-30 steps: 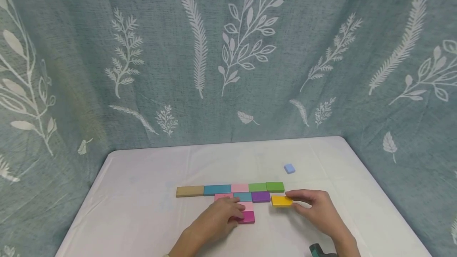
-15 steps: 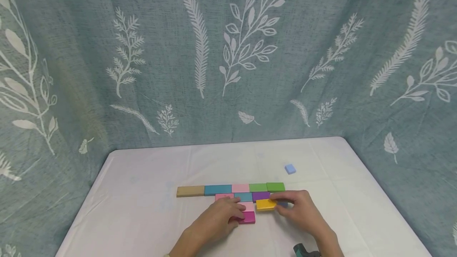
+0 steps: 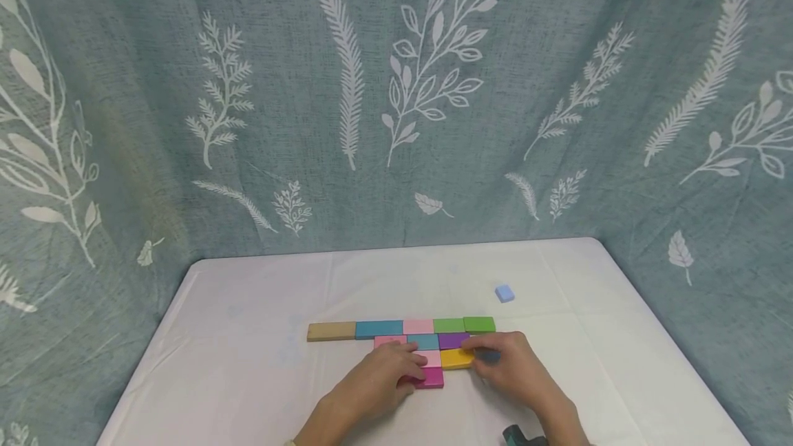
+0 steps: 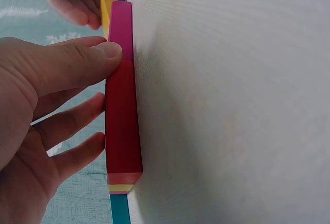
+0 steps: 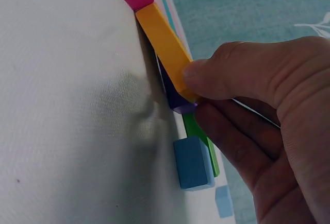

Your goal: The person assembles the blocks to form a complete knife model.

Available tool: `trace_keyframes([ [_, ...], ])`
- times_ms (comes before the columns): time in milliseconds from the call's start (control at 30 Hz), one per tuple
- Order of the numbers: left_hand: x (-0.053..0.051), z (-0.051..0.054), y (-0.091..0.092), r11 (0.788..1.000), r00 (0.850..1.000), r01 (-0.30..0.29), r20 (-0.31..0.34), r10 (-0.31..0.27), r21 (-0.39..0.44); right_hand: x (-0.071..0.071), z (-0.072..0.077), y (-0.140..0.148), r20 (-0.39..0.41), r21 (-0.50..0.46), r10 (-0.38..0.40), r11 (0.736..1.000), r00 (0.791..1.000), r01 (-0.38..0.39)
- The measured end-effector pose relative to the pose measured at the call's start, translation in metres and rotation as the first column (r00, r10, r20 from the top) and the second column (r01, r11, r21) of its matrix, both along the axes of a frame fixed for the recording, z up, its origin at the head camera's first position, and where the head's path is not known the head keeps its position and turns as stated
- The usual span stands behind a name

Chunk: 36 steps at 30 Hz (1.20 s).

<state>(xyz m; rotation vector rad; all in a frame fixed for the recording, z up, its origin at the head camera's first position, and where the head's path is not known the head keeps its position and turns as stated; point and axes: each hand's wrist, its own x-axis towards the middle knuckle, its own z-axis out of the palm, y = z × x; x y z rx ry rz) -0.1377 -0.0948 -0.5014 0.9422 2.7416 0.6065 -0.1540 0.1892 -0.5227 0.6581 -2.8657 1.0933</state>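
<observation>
My left hand (image 3: 378, 374) rests on the flat block layout, fingertips over a pale pink block (image 3: 431, 358) and a magenta block (image 3: 430, 379). In the left wrist view its thumb presses the front face where magenta meets a long red block (image 4: 124, 116), mostly hidden from the head view. My right hand (image 3: 511, 363) pinches the right end of a yellow block (image 3: 456, 359) between thumb and fingers. The yellow block lies right of the pale pink one, just in front of a purple block (image 3: 453, 341). In the right wrist view it looks tilted.
The back row runs from a tan block (image 3: 331, 331) through a teal block (image 3: 379, 328) to a green block (image 3: 479, 324). A blue block (image 5: 193, 162) stands near my right hand. Farther back lies a small light blue block (image 3: 504, 293) on the white table (image 3: 248, 377).
My right hand has carried the yellow block left and slightly toward me, up to the pale pink block. The blue block behind it has come into view. My left hand stays put.
</observation>
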Motion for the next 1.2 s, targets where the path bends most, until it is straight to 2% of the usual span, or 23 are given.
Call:
trace_keyframes([
  [400,-0.0003,0.0016,0.0001,1.0,1.0,0.004,0.01,-0.004,0.008,0.002,-0.0004,-0.0056,-0.018,0.023,-0.009,1.0,1.0,0.01],
  [900,-0.0003,0.0,-0.0001,0.999,1.0,0.016,-0.013,-0.015,0.038,0.0014,-0.0025,-0.0095,-0.055,0.048,-0.02,0.999,0.998,0.023],
  [1067,0.0005,-0.0008,-0.0016,0.999,1.0,0.01,-0.015,-0.01,0.048,-0.0005,-0.0003,-0.0103,-0.044,0.066,-0.003,0.998,0.999,0.006],
  [1200,0.001,-0.0008,-0.002,0.999,1.0,0.001,-0.004,-0.001,0.04,-0.0018,0.0069,-0.008,0.003,0.054,-0.009,0.998,1.0,0.008],
])
